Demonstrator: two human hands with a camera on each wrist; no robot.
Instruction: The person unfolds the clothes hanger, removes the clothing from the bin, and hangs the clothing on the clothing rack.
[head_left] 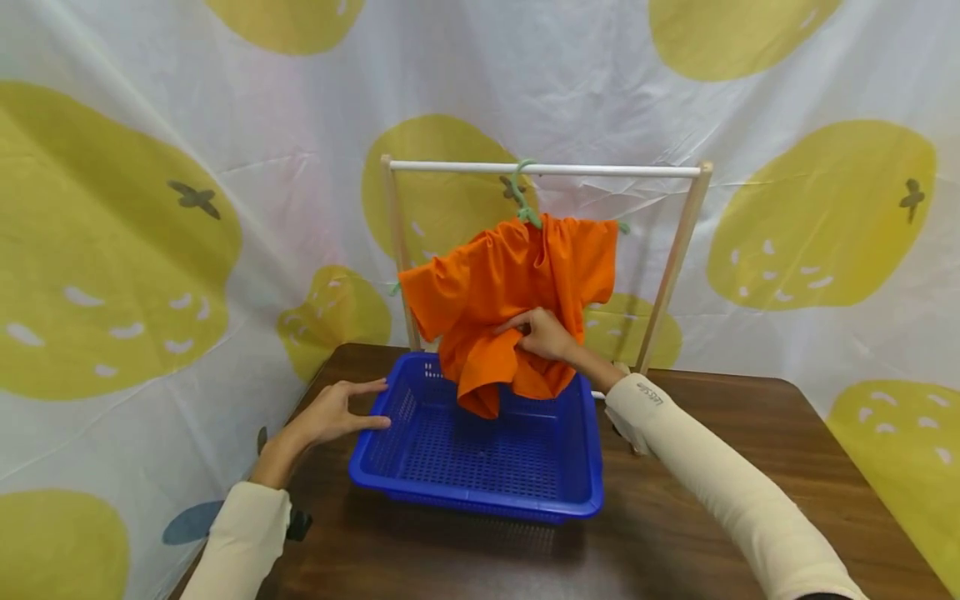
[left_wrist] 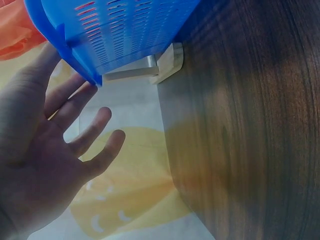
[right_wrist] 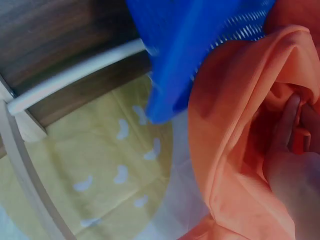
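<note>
An orange T-shirt (head_left: 510,279) hangs on a green hanger (head_left: 527,215) from the white rod of a small rack. My right hand (head_left: 546,335) grips the front of the shirt in its lower part, and the cloth bunches into folds there. In the right wrist view the right hand (right_wrist: 295,150) is partly sunk among the orange folds. The shirt's hem dips over the back of a blue plastic basket (head_left: 480,498). At the basket's left rim is my left hand (head_left: 333,412), thumb and fingers spread. The left wrist view shows its fingertips (left_wrist: 89,90) at the rim, the other fingers extended.
The rack (head_left: 675,258) has wooden posts and stands at the back of a dark wooden table (head_left: 720,467). Behind it hangs a white curtain (head_left: 585,75) with yellow fruit prints. Part of the rack's base (left_wrist: 170,62) shows beneath the basket in the left wrist view.
</note>
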